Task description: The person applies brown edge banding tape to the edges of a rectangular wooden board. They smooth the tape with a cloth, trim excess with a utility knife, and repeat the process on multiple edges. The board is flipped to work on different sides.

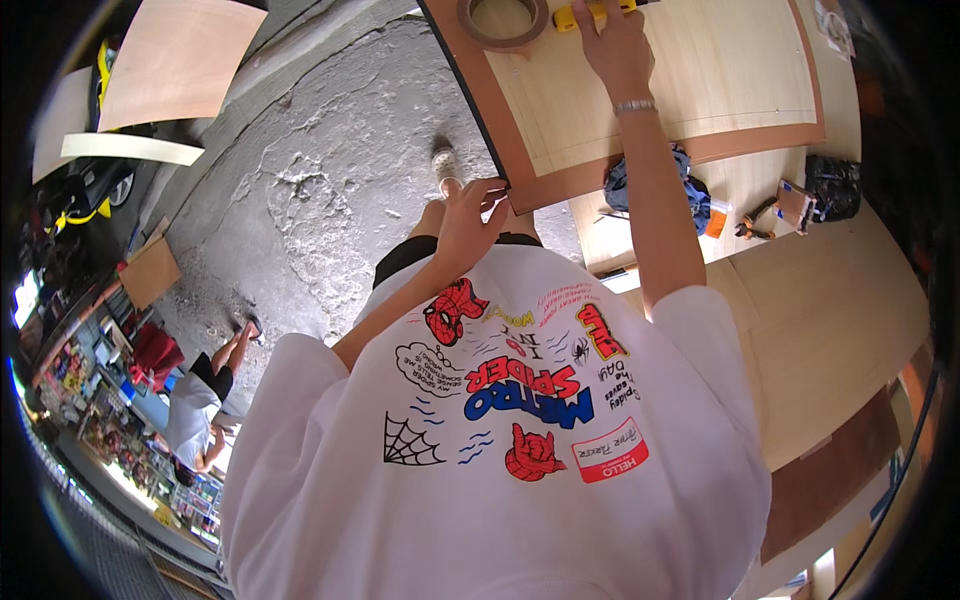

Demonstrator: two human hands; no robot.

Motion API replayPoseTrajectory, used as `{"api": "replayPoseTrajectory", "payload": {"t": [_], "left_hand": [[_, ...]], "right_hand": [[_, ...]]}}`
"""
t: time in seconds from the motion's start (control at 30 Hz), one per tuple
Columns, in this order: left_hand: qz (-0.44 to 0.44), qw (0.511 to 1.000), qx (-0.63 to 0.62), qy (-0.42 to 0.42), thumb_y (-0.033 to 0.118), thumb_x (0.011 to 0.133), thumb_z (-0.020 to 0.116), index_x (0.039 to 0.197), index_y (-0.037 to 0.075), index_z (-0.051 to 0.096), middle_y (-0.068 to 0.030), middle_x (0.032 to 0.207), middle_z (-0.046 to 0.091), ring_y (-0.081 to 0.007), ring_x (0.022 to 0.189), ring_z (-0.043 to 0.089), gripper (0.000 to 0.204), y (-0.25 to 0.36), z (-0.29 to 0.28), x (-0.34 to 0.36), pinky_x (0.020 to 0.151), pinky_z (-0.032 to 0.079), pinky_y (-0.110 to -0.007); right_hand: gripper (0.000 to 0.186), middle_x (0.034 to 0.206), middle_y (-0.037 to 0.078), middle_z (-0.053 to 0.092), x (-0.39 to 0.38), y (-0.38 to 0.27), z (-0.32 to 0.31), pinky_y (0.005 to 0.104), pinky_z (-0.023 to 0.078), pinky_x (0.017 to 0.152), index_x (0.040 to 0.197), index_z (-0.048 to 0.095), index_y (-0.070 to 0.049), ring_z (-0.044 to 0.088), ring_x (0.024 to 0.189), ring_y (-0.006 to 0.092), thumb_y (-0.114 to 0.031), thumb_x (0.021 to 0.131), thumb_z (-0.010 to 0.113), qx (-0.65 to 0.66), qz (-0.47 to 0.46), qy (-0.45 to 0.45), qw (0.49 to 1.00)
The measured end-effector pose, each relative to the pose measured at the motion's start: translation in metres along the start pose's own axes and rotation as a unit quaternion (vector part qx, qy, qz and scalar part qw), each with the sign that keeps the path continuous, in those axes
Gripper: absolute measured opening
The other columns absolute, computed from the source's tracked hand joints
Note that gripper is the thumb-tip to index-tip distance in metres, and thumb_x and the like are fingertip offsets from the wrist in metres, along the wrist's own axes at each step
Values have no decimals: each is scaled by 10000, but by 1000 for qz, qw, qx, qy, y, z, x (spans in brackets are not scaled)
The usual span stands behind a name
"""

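A pale wooden board point(720, 75) with a brown taped border lies in front of me, at the upper right. My left hand point(472, 222) is at its near left corner, thumb and fingers closed on the edge there. Exactly what the fingertips pinch is too small to see. My right hand point(616, 58) reaches across the board, its fingers around a yellow utility knife point(568, 18) lying flat on the wood. Just left of the knife, a roll of brown tape point(535, 30) rests on the board.
Under the board, a bench point(740, 180) holds a dark blue bundle point(690, 185), pliers point(757, 222) and a black bag point(835, 188). A large wooden sheet point(830, 330) is at the right. Cracked concrete floor point(330, 160) spreads left. Another person point(195, 415) is at the lower left, near crowded shelves.
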State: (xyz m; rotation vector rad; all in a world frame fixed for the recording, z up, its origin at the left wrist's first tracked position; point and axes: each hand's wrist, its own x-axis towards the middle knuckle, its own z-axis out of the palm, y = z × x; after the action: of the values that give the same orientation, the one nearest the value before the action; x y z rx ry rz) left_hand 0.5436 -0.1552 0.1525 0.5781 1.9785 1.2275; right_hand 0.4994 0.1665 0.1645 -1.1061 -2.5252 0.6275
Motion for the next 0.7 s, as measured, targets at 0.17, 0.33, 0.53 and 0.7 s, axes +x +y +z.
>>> {"api": "replayPoseTrajectory", "payload": {"t": [0.17,0.33,0.53,0.7], "left_hand": [[-17,1000,-4,22,53,944,696,1157,-56,657,-196,1139,702,-288,1072,736,242,0,4,-1,894,621,-347],[-33,998,-37,26,75,938,713,1118,-60,683,-182,1109,698,-265,1036,742,227,-2,2,3,871,627,-327],[-55,997,-53,16,118,929,742,1039,-71,713,-153,1091,690,-244,971,752,220,-6,-1,7,854,622,-301],[-49,997,-49,19,90,895,755,1024,-52,737,-163,1067,693,-252,989,742,192,-11,-2,14,820,618,-325]], "right_hand": [[556,1229,279,577,16,10,18,555,552,873,1428,482,-88,662,1005,496,-309,962,687,9,84,-18,996],[430,1058,125,666,-46,37,-18,334,548,625,1450,447,-19,674,735,203,-145,1060,578,229,31,6,973],[403,888,110,610,-228,3,-67,297,521,646,1428,395,36,629,726,148,-113,1076,525,272,91,-110,952],[405,1153,267,684,-297,-27,-60,521,572,707,1400,461,-42,704,874,479,-123,1024,590,109,89,-203,969]]}}
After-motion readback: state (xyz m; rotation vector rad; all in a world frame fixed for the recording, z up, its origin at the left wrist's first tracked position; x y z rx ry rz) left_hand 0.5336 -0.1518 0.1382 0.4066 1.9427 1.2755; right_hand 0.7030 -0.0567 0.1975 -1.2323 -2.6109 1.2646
